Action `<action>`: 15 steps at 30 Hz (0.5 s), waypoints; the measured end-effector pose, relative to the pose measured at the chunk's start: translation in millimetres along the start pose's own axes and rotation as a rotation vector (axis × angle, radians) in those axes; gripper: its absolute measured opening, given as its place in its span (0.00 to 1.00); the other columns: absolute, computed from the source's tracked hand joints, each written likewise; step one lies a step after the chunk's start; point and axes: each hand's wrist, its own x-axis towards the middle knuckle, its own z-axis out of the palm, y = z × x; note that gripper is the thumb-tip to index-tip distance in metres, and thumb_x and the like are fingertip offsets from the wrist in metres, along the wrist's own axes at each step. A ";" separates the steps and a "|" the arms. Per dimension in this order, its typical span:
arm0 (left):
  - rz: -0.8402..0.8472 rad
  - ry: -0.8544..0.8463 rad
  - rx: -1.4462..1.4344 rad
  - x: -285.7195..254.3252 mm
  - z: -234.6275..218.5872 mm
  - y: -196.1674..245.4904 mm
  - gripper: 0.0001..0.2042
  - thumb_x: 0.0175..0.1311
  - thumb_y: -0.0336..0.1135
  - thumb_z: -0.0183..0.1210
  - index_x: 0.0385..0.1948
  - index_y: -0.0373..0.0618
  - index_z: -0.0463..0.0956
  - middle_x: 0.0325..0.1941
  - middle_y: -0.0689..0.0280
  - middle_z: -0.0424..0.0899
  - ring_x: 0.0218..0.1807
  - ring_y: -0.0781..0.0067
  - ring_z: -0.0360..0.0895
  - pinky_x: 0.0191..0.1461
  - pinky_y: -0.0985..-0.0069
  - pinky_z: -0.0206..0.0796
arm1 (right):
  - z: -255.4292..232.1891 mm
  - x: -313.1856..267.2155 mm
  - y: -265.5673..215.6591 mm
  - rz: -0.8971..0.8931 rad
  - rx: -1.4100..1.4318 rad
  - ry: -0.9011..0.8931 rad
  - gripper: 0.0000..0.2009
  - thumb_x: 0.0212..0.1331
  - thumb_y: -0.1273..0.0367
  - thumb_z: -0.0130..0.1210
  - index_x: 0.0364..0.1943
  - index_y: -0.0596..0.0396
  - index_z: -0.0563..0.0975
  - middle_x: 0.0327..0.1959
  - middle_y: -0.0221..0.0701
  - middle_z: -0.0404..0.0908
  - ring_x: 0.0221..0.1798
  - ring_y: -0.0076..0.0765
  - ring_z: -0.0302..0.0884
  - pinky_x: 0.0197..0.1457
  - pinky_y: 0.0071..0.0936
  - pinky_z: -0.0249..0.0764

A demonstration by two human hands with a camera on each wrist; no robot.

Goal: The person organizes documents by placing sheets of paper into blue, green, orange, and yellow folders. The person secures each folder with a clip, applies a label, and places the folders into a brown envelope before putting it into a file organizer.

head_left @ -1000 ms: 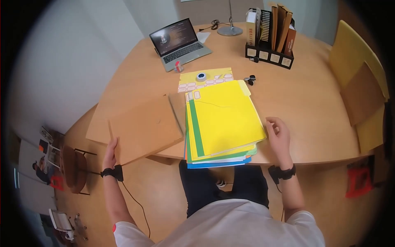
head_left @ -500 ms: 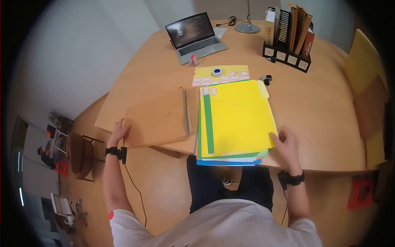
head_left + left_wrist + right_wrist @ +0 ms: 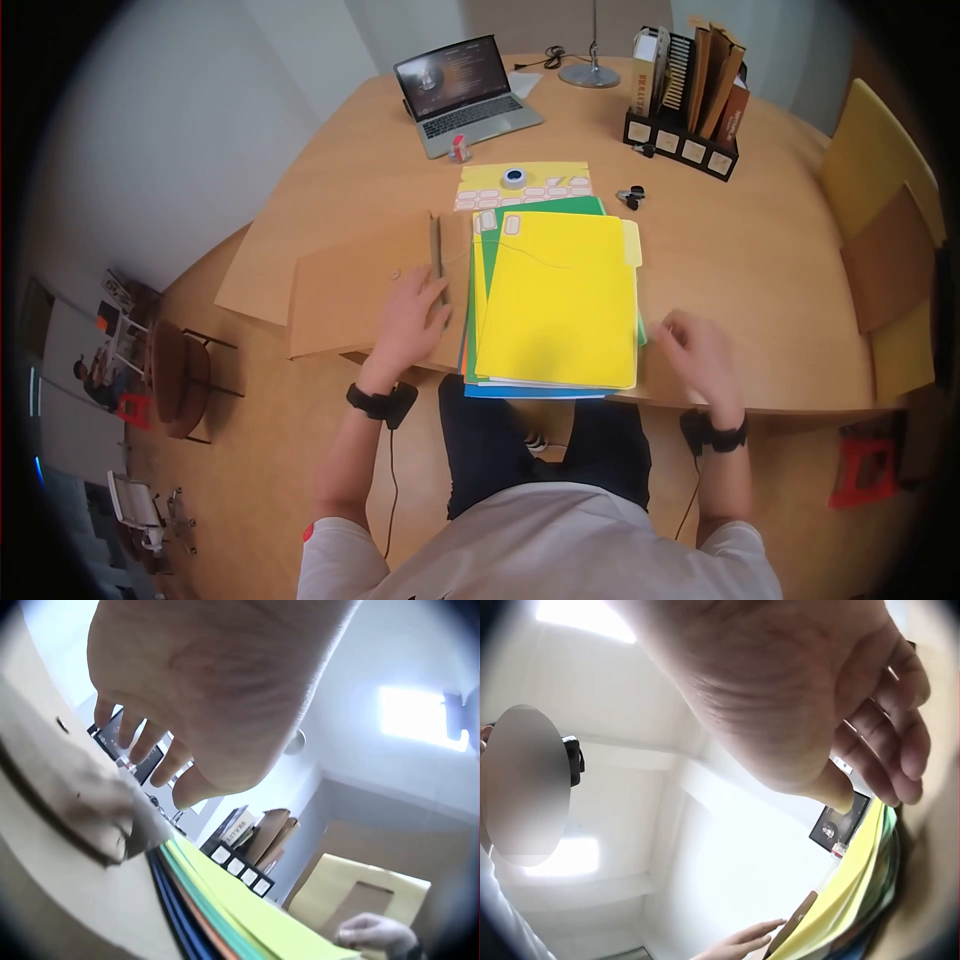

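Observation:
A brown envelope-like folder (image 3: pixel 350 285) lies at the left of the table's front, a small round button on it. My left hand (image 3: pixel 405 325) is over its right-hand edge, fingers spread and holding nothing; the left wrist view shows that palm (image 3: pixel 202 690) with the fingers apart. Right of the folder rests a stack of colored file folders, a yellow folder (image 3: pixel 560 310) on top and a green folder (image 3: pixel 575 206) showing behind it. Just beyond the stack's right edge, my right hand (image 3: pixel 700 355) hovers with loosely bent fingers, gripping nothing.
Behind the stack lies a yellow sheet of labels (image 3: pixel 475 172) with a round white roll (image 3: pixel 513 179) on it. Black clips (image 3: pixel 630 196), a laptop (image 3: pixel 465 100), a lamp base (image 3: pixel 589 76) and a black file organizer (image 3: pixel 680 144) stand farther back. A yellow chair (image 3: pixel 890 170) is at right.
My left hand has left the brown folder's left edge and moved right to its other edge. The top yellow folder has shifted, uncovering more green. My right hand has come off the stack's edge.

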 end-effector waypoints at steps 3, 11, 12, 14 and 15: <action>0.021 0.013 0.037 -10.5 10.5 1.8 0.22 0.67 0.29 0.54 0.64 0.46 0.73 0.72 0.42 0.66 0.76 0.39 0.59 0.77 0.51 0.53 | -10.2 38.1 2.8 -0.027 0.003 0.112 0.13 0.66 0.60 0.59 0.36 0.57 0.81 0.28 0.39 0.83 0.33 0.46 0.84 0.37 0.37 0.76; 0.033 -0.030 0.110 -31.5 10.9 9.3 0.28 0.58 0.20 0.50 0.64 0.47 0.73 0.72 0.51 0.69 0.76 0.44 0.59 0.80 0.50 0.47 | 35.3 148.0 32.5 -0.355 -0.147 0.015 0.30 0.66 0.58 0.59 0.69 0.57 0.67 0.69 0.47 0.71 0.71 0.53 0.67 0.73 0.39 0.65; 0.038 -0.041 0.118 -32.6 8.5 10.4 0.29 0.57 0.19 0.49 0.64 0.47 0.74 0.71 0.52 0.69 0.76 0.44 0.59 0.79 0.51 0.47 | 42.4 154.5 34.3 -0.369 -0.171 0.001 0.33 0.66 0.58 0.59 0.72 0.57 0.64 0.72 0.47 0.67 0.75 0.54 0.63 0.77 0.39 0.62; 0.066 -0.043 0.082 -35.3 4.8 8.8 0.29 0.55 0.18 0.49 0.63 0.47 0.75 0.70 0.52 0.70 0.76 0.45 0.60 0.79 0.53 0.50 | 50.8 162.2 34.7 -0.265 -0.156 -0.039 0.38 0.64 0.58 0.61 0.75 0.56 0.60 0.74 0.48 0.65 0.75 0.54 0.63 0.77 0.38 0.61; 0.079 -0.043 0.066 -36.6 3.7 8.1 0.29 0.55 0.17 0.48 0.62 0.46 0.75 0.70 0.52 0.71 0.76 0.46 0.60 0.78 0.54 0.51 | 53.9 164.4 35.6 -0.214 -0.147 -0.059 0.40 0.63 0.58 0.62 0.77 0.55 0.58 0.75 0.49 0.63 0.75 0.54 0.63 0.78 0.37 0.61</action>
